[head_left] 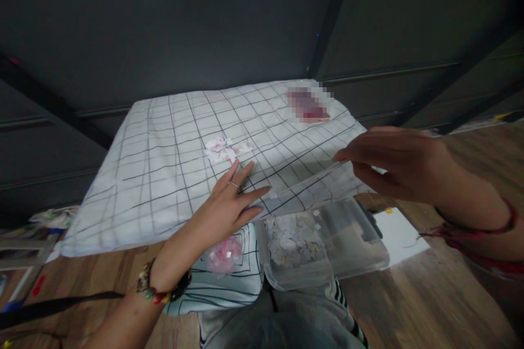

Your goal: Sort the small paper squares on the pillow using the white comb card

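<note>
My left hand (235, 199) spreads its fingers low over a white cushion-like surface with a black grid (164, 169). Its fingertips are beside a small heap of torn white and pink paper scraps (221, 149); I see nothing gripped in it. On the right, my right hand (393, 166) is raised with its fingers bent together in a pinch. What they hold, if anything, is hidden. Just below those fingers runs a clear plastic panel (315, 188), at the far side of a clear plastic box (356, 242). Many pale paper scraps (295, 240) lie in the box's left part.
A pink bundle in clear wrap (224, 255) lies on a pale blue lined cloth (229, 292). A blurred-out reddish item (308, 105) rests at the surface's far right. A white sheet (401, 234) is beside the box. Dark panels (176, 27) stand behind, above a wooden floor (483, 158).
</note>
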Demonstrator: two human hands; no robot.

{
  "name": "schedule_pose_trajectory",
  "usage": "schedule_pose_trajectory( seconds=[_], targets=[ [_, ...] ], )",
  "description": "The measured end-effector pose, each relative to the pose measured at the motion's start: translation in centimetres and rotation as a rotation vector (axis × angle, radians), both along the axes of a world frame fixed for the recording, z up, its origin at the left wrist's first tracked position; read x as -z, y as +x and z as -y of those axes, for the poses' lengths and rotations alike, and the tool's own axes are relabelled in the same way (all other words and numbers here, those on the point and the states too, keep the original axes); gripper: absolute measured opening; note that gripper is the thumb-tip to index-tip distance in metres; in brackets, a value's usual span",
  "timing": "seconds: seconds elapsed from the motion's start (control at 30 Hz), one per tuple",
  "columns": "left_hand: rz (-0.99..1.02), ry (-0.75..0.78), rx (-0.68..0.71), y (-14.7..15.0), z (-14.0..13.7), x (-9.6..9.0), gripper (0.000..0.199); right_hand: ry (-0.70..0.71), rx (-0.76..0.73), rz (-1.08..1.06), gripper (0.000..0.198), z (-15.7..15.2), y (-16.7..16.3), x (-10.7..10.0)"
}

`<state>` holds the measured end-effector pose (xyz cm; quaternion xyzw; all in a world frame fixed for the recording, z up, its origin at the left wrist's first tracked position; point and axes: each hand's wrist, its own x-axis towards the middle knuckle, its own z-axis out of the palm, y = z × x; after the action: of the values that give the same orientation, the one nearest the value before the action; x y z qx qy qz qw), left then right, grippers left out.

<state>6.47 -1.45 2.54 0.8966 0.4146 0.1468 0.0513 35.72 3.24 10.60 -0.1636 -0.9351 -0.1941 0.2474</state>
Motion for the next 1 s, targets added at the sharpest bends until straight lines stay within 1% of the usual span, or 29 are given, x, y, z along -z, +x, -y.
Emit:
schedule_pose_trajectory(
  seconds=[0.1, 0.23, 0.37, 0.53, 0.7, 0.87, 0.93, 1.0],
  targets=[
    [-0.041, 0.020, 0.046, -0.1, 0.0, 0.1, 0.035, 0.042, 0.006, 0.007, 0.013, -0.4, -0.5, 0.4],
    [-0.079, 0.063, -0.010, -0.6, 0.3, -0.1, 0.034, 0.087, 0.009, 0.028, 0.016, -0.9, -1.3, 0.5],
    [-0.114, 0.096, -0.041, -1.2, 0.6, -0.3, 0.035, 0.070, -0.001, 0.008, 0.016, -0.9, -1.6, 0.4],
    [-0.120, 0.083, -0.043, -1.5, 0.5, -0.4, 0.038, 0.071, -0.036, -0.007, 0.015, -0.8, -2.3, 0.7],
    [-0.112, 0.067, -0.044, -1.6, 0.5, -0.5, 0.037, 0.101, -0.015, 0.009, 0.017, -1.4, -2.9, 0.9],
    [-0.083, 0.052, -0.071, -2.1, 0.8, -0.4, 0.039, 0.032, -0.035, -0.020, 0.017, -1.2, -2.5, 0.9],
    [-0.090, 0.043, -0.064, -2.2, 0.8, -0.3, 0.040, 0.032, -0.046, -0.015, 0.017, -1.1, -2.6, 1.0],
    [-0.097, 0.038, -0.051, -2.3, 0.7, -0.2, 0.040, 0.061, -0.045, -0.016, 0.018, -1.2, -2.9, 1.2]
  ],
)
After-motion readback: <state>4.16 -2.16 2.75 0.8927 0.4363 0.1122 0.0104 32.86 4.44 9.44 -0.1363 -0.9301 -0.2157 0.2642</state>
